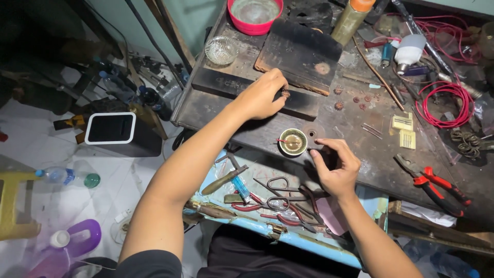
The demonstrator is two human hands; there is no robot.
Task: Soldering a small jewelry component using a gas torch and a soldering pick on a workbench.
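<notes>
We see left hand (261, 97) on bench (247, 126), fingers (278, 85) pinched narrow on small ridged brown bead (285, 94), pressed to dark block, likely for steadiness; right hand (337, 167) curled, fingers close, what they hold we cannot tell; small round brass dish (293, 141) between both hands, within reach; more beads (338, 105) just beyond right fingers; yellow card packets (403, 122) farther right; red-handled pliers (435, 185) right of wrist

The workbench (360, 154) is dark, rough, scorched-looking wood with a matt finish. A charred wooden block (301, 54) lies near its far edge, beside a glossy pink plastic bowl (256, 15). Near the right edge lie metal pliers (432, 183) with shiny red plastic grips. The left hand (262, 95) pinches a rough, knobbly brown bead (285, 94).
</notes>
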